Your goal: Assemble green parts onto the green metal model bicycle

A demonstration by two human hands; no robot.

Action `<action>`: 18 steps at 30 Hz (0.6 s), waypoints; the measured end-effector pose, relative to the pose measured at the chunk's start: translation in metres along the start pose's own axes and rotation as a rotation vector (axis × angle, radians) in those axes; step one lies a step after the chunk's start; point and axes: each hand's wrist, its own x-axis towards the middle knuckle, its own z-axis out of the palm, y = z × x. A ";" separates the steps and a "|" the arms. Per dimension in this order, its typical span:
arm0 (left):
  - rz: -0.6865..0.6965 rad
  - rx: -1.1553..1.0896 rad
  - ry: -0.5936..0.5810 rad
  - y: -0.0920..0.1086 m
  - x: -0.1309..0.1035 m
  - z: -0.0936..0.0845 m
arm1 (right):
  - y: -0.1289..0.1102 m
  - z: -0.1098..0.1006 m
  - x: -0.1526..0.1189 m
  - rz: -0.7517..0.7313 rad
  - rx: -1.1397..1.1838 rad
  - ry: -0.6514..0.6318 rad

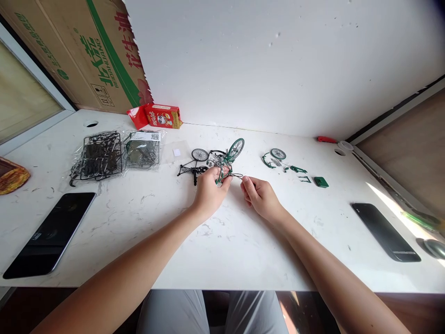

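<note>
My left hand (211,190) grips a small green model bicycle (236,149), its spoked wheel tilted up beyond the fingers. From the bicycle a thin dark loop of wire or cord (236,175) runs to my right hand (257,195), whose thumb and finger pinch its end. Just behind and left of my left hand lie black model bicycle parts (192,170) and a grey spoked wheel (200,155). Further right on the table are another wheel (278,153), a green curved piece (267,160), small green parts (298,169) and a green box (320,182).
Plastic bags of black part frames (100,155) lie at the left, before a red carton (163,116) and a large cardboard box (79,55). A phone (52,234) lies at left front, another dark flat device (385,232) at right. A red cutter (326,139) lies at back right.
</note>
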 end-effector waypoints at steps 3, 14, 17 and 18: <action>0.009 0.012 -0.004 -0.001 -0.002 0.000 | -0.001 0.001 0.001 0.043 0.097 0.003; -0.257 -0.216 -0.030 -0.002 0.006 0.001 | 0.015 -0.028 0.011 -0.083 -0.049 0.151; -0.323 -0.312 -0.017 0.002 0.009 0.000 | 0.024 -0.042 0.016 -0.084 -0.212 0.155; -0.336 -0.336 -0.017 0.003 0.009 0.000 | 0.027 -0.045 0.017 -0.082 -0.284 0.127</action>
